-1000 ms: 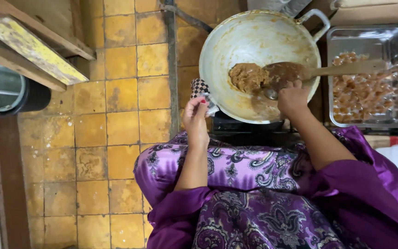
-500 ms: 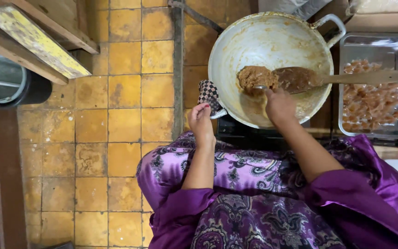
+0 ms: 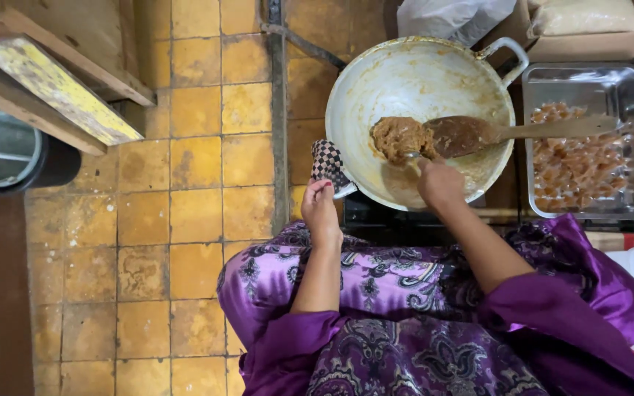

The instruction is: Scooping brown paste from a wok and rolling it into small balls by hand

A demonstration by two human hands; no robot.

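Note:
A pale metal wok (image 3: 376, 81) holds a lump of brown paste (image 3: 399, 138). A wooden spatula (image 3: 522, 132), coated in the same paste, rests across the wok with its handle pointing right. My left hand (image 3: 322, 211) grips the wok's near handle through a black-and-white checkered cloth (image 3: 328, 163). My right hand (image 3: 439, 183) reaches over the wok's near rim and holds a small metal spoon (image 3: 409, 155) whose tip touches the paste lump. A purple patterned garment (image 3: 405, 323) covers my lap below both arms.
Right of the wok is a clear rectangular tray (image 3: 629, 81) of brown pieces. Cardboard boxes and a white bag (image 3: 449, 16) lie behind the wok. On the yellow tiled floor (image 3: 192, 220) to the left are wooden planks (image 3: 60, 95) and a dark bucket (image 3: 9, 154).
My right hand has moved left from beside the spatula to the paste lump. My left hand stays on the wok handle. The camera view has shifted slightly.

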